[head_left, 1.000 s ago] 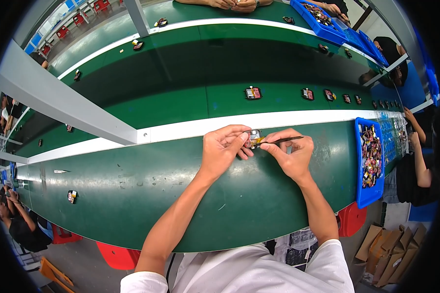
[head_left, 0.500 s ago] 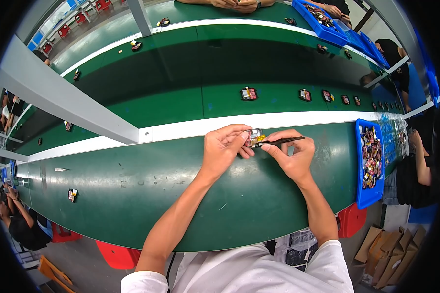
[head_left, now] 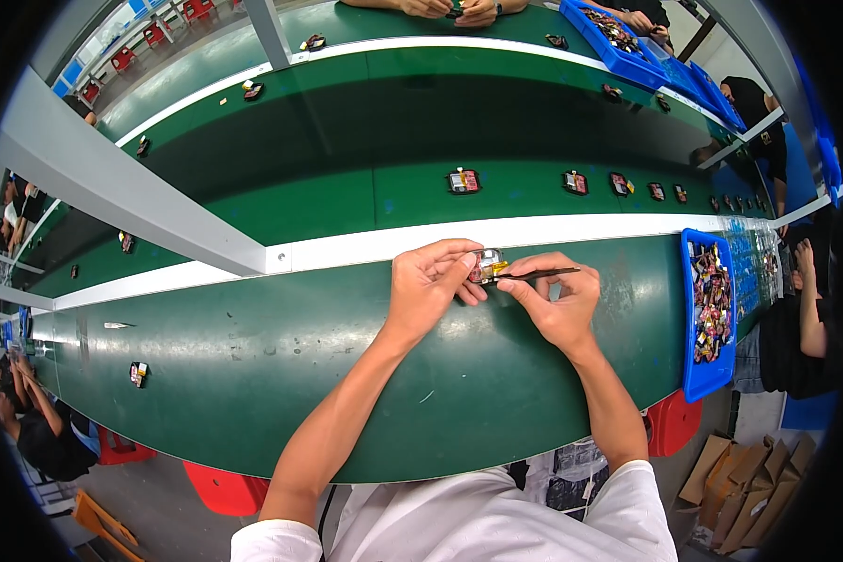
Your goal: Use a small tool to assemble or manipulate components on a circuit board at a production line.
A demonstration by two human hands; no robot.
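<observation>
Between thumb and fingers, my left hand [head_left: 429, 287] grips a small electronic module [head_left: 485, 262] with a clear-and-dark casing and a yellow strip on its right side. My right hand [head_left: 564, 304] is closed on a thin black tool that looks like tweezers [head_left: 551, 273]. Its tip meets the module at the yellow strip; whether it pinches the strip is too small to tell. Both hands are above the green worktable [head_left: 347, 328], close to its white back rail. A similar module [head_left: 139, 374] lies on the table at the left.
Beyond the white rail [head_left: 628, 226] runs a green conveyor belt [head_left: 281, 197] carrying several spaced modules [head_left: 463, 181]. A blue tray [head_left: 691, 365] full of small parts stands at the right. A grey metal post [head_left: 131, 178] rises at the left. Other people sit around the line.
Modules on the belt have shifted slightly left. The tweezers and my right hand have moved a little left, toward the module. My left hand has stayed in place.
</observation>
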